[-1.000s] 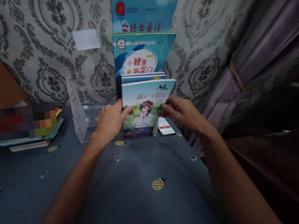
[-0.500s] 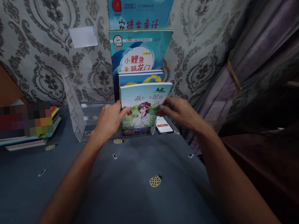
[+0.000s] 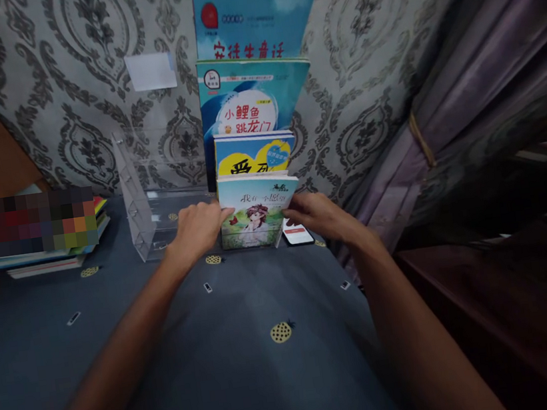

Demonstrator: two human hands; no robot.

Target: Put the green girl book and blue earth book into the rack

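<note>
A pale-green book (image 3: 259, 215) with a drawn figure on its cover stands at the front of a clear tiered rack (image 3: 134, 200). My left hand (image 3: 200, 227) grips its left edge, thumb on the cover. At the right edge is my right hand (image 3: 318, 216), fingers closed on the book's side. Behind it rise a yellow-and-blue book (image 3: 253, 155), a teal book (image 3: 258, 86) and a tall blue book (image 3: 254, 22), each higher than the one in front. The lower part of each rear book is hidden.
A pile of books (image 3: 53, 254), partly blurred out, lies on the left of the table (image 3: 187, 357). Beside the rack on the right is a phone (image 3: 297, 234) with a lit screen. A purple curtain (image 3: 392, 149) hangs at the right, and patterned wallpaper backs the rack.
Both hands have brought the pale-green book down into the front tier. More of the yellow-and-blue book's cover now shows above it. The view has shifted slightly.
</note>
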